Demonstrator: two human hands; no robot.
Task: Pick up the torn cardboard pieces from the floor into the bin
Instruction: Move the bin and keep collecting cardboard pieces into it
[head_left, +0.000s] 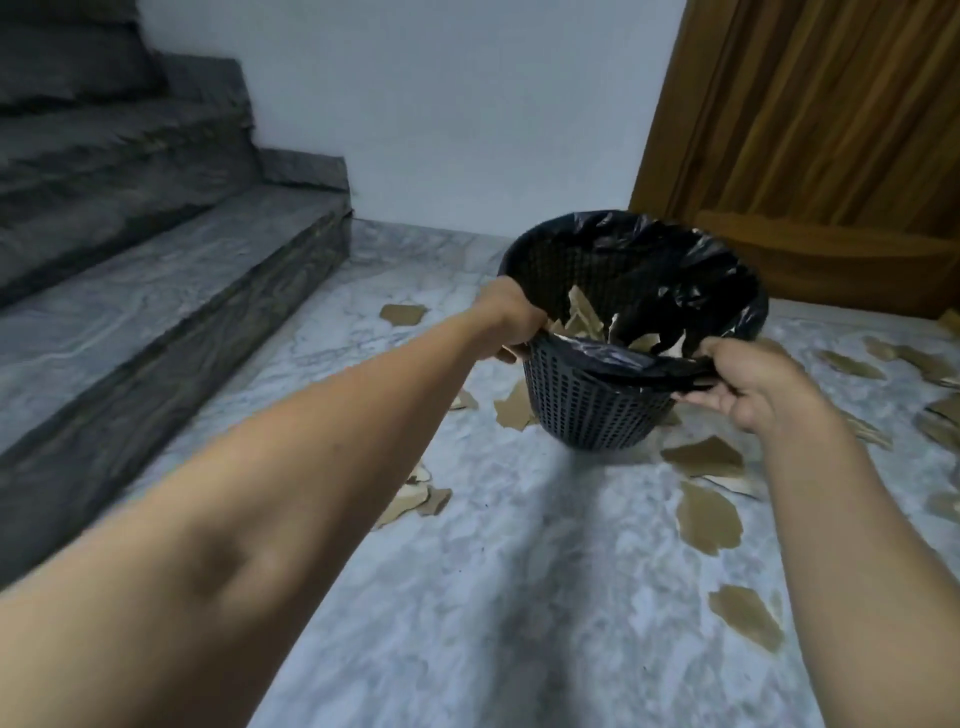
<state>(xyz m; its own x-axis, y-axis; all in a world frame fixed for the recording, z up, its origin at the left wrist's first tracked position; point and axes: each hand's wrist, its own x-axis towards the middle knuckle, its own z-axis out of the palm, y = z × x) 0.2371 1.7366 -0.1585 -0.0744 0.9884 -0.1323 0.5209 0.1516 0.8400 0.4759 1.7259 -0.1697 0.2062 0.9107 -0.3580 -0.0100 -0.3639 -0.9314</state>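
A dark perforated plastic bin (597, 405) with a black liner bag (675, 260) is tilted toward me on the marble floor. Several torn brown cardboard pieces (584, 314) lie inside it. My left hand (511, 322) grips the bin's near-left rim. My right hand (753, 384) pinches the near-right rim together with the liner's edge. More torn cardboard pieces lie scattered on the floor: one (709, 519) to the right of the bin, one (748, 616) nearer me, one (402, 313) beyond my left hand, and some (415, 499) under my left forearm.
Grey marble stairs (156, 260) rise on the left. A brown wooden door (810, 130) stands at the back right, a white wall (441, 104) behind the bin. Further cardboard scraps (883, 358) lie along the right edge of the floor.
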